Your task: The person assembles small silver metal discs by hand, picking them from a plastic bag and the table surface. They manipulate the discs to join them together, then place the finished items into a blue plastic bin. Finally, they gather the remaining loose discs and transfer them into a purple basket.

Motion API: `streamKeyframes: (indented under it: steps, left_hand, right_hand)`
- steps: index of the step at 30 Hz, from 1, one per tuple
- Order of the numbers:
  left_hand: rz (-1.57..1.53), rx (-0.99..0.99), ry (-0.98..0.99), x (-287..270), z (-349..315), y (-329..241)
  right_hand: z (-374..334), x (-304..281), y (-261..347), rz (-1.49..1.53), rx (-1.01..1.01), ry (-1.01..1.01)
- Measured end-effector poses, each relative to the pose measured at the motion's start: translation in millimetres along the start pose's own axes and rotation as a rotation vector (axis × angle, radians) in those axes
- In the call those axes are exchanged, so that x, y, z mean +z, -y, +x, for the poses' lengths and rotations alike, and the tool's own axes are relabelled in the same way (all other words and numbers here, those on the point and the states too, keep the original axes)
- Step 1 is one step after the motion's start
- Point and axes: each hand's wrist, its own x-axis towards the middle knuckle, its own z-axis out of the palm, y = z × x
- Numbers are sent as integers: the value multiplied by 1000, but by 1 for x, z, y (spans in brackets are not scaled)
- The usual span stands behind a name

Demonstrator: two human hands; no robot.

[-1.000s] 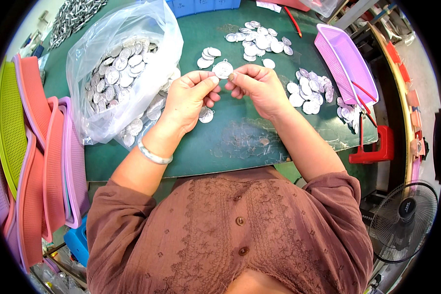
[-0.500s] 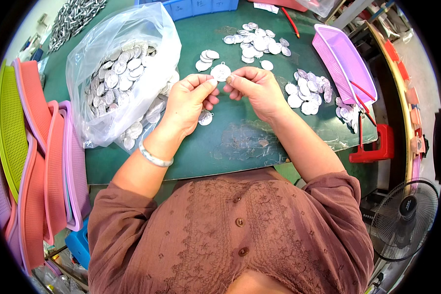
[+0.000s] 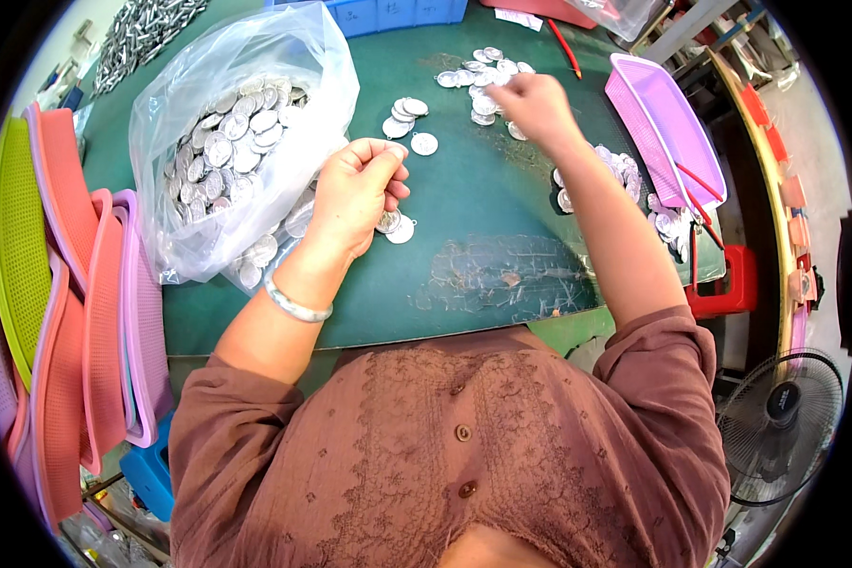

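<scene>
The medals are flat, round and silver-grey, with faint raised relief on their faces and, on several, a small loop at the rim. One single medal [image 3: 424, 144] lies flat on the green desk [image 3: 502, 208], just beside the fingertips of the left hand [image 3: 360, 194]. That hand has its thumb and forefinger pressed together and the other fingers curled; whether something thin sits between the tips, I cannot tell. The right hand [image 3: 538, 106] is blurred, over the near right edge of the upper medal cluster [image 3: 483, 76]; I cannot tell whether its fingers are spread or pinching a medal. A few overlapping medals [image 3: 404, 115] lie beyond the left hand, and a couple more [image 3: 400, 229] lie near its lower side. A right-hand heap [image 3: 623, 170] is partly hidden by the right forearm, and a smaller group [image 3: 670, 225] lies against the near end of the purple mesh basket [image 3: 677, 133]. A clear plastic bag [image 3: 320, 57], wide-mouthed and crumpled, holds a deep jumble of the same medals [image 3: 232, 142], some of them pressed against its near side. Red tool handles [image 3: 701, 180] lean by the basket's near end. At the far edge stands a blue plastic bin [image 3: 398, 17]; its contents are out of view. Left of the desk, salmon, lime and purple mesh baskets [image 3: 104, 331] stand nested on edge.
</scene>
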Motion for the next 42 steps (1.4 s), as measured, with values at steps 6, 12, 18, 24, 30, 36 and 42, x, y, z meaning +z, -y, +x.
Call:
streamKeyframes:
  steps: [6, 12, 18, 24, 30, 36, 42]
  left_hand:
    - [-36, 15, -17, -4, 4, 2]
    - [-10, -1, -21, -3, 3, -1]
    - [23, -1, -24, -3, 4, 0]
    - [-1, -40, 51, -1, 3, 0]
    - [-67, -22, 133, -1, 0, 1]
    - [-106, -11, 170, -1, -1, 0]
    - [-107, -5, 167, 0, -2, 0]
  right_hand:
    - [-20, 37, 39, -52, -316, 307]
    - [-14, 40, 45, -108, -274, 417]
    - [-20, 26, 47, 420, 46, 559]
    - [-35, 18, 42, 968, 195, 612]
    - [-45, 13, 46, 1083, 202, 583]
    - [-52, 9, 50, 1089, 192, 531]
    - [-56, 9, 52, 1121, 206, 477]
